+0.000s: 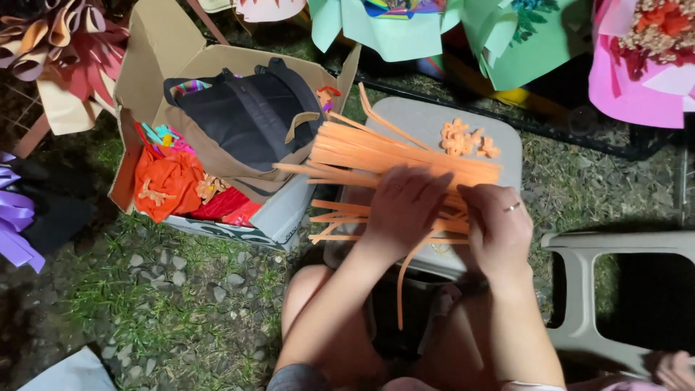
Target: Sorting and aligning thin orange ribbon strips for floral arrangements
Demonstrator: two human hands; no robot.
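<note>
Landmark: I take the grey plastic stool with the flat square seat (434, 119) as my reference; everything below is placed against it.

Strips: a loose bundle of long, thin orange paper strips (376, 156) lies across the stool seat, long axis running left to right, its left ends fanning out past the seat edge toward the box.

Left hand: my left hand (402, 210) rests palm-down on the middle of the bundle, over the near half of the seat; fingers together and flattened on the strips, pressing, not pinching.

Right hand: my right hand (499, 224), with a ring on one finger, sits on the right end of the bundle near the seat's right edge; fingers curled down over the strip ends, though I cannot tell whether they close around them.

Key relation: both hands are on the strips; the free length lies left of the fingers, so the left hand is nearer the loose ends.

Cut shapes: small orange paper cut-outs (463, 137) lie on the far part of the seat, just beyond the bundle.

Box: an open cardboard box (152, 58) holding a black bag (246, 112) and orange crumpled paper (166, 185) stands on the ground left of the stool.
</note>
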